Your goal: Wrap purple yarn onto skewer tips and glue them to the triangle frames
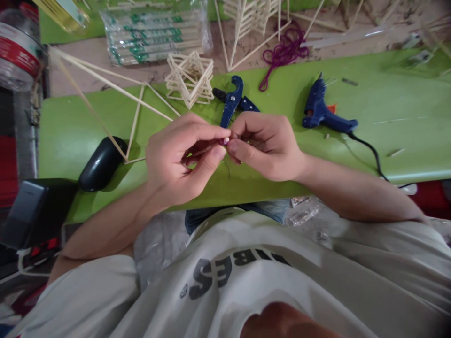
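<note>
My left hand (186,157) is closed around the end of a thin wooden stick frame (116,87), which stretches away to the upper left. At its fingertips shows a small bit of purple cord (221,141) beside a pale stick tip. My right hand (266,146) meets it there, thumb and forefinger pinched at the cord; its other fingers are curled and partly hidden. Just beyond the hands lies a blue cutter (232,101), partly covered by them. A small lattice of stacked sticks (190,79) sits left of the cutter.
A blue glue gun (326,108) lies at right, its cable running off the green table (373,108). Farther back are a purple cord bundle (285,47), a larger stick structure (250,23) and bagged sticks (155,35). A black mouse (102,163) and bottle (19,51) stand left.
</note>
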`<action>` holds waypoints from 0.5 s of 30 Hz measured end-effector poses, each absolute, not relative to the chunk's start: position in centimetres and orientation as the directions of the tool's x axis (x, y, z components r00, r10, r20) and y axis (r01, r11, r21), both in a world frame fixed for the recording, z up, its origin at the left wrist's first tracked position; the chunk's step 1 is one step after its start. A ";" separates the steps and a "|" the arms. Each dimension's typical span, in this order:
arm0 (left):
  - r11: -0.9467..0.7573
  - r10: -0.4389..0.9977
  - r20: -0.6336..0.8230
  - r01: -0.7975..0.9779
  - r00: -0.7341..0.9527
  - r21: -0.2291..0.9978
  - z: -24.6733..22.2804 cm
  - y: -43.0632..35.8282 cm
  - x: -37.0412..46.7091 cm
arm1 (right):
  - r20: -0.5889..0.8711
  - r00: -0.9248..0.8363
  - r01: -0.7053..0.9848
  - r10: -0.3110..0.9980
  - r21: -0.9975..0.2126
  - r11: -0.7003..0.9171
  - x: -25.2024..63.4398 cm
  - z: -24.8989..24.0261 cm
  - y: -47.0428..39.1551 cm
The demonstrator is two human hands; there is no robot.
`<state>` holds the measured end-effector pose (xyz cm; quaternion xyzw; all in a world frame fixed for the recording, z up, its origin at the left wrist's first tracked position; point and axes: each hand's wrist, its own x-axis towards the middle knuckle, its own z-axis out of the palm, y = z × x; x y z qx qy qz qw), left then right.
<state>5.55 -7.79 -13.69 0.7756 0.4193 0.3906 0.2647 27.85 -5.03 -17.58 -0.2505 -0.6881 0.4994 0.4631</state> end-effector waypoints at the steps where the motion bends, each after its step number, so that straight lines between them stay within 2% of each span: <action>1: -0.491 0.867 0.368 0.450 0.336 0.746 -13.8 -7.9 5.5 | 0.411 -0.450 -0.122 0.793 -0.908 0.401 27.9 -17.6 -5.0; 4: -0.515 0.856 0.406 0.458 0.320 0.725 -14.0 -8.1 5.5 | 0.488 -0.439 -0.048 0.754 -0.851 0.523 28.1 -17.5 -4.9; 8: -0.544 0.838 0.435 0.434 0.331 0.718 -14.0 -8.1 5.4 | 0.652 -0.352 0.087 0.671 -0.691 0.717 28.3 -17.4 -4.8; 11: -0.559 0.827 0.441 0.429 0.349 0.709 -13.9 -8.1 5.4 | 0.759 -0.312 0.072 0.572 -0.581 0.810 28.5 -17.1 -4.8; 15: -0.572 0.817 0.438 0.445 0.375 0.689 -13.8 -8.2 5.6 | 0.738 -0.364 0.111 0.568 -0.571 0.813 28.5 -16.9 -5.0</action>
